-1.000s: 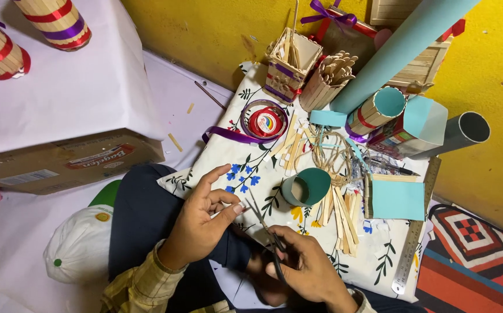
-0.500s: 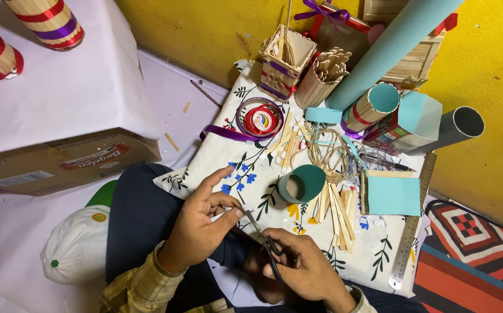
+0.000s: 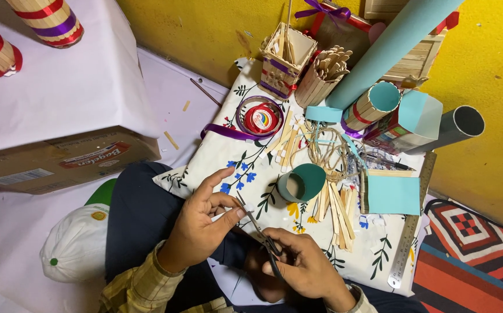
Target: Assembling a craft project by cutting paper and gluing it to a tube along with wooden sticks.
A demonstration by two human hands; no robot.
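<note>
Cutting is the step judged to be in hand: a small white strip [image 3: 223, 217] is pinched between thumb and fingers of the left hand [image 3: 202, 223], and scissors [image 3: 258, 230] are gripped in the right hand [image 3: 297, 264], the blades pointing up toward the strip's end. The left hand is closed lightly on the strip, its forefinger stretched forward; the right hand is curled shut through the scissor handles. Whether the blades are parted or closed cannot be told. Both hands are held over the lap, just at the near edge of the flowered cloth [image 3: 234, 162].

A steady pinch close to the cut line is called for next, it is judged, with the strip fed squarely between the blades and the fingertips kept out of their path.

Little room is left ahead. A teal paper ring [image 3: 301, 182] stands just beyond the hands, with loose wooden sticks [image 3: 335, 211] beside it and a teal card [image 3: 393, 195] further right. A metal ruler [image 3: 412, 232] lies along the cloth's right edge. A roll of red ribbon [image 3: 262, 117] sits mid-cloth, well apart from the hands. A cardboard box [image 3: 60, 162] bounds the left, and a white cap [image 3: 77, 246] lies near the left knee. Open space is found mainly over the lap itself.
</note>
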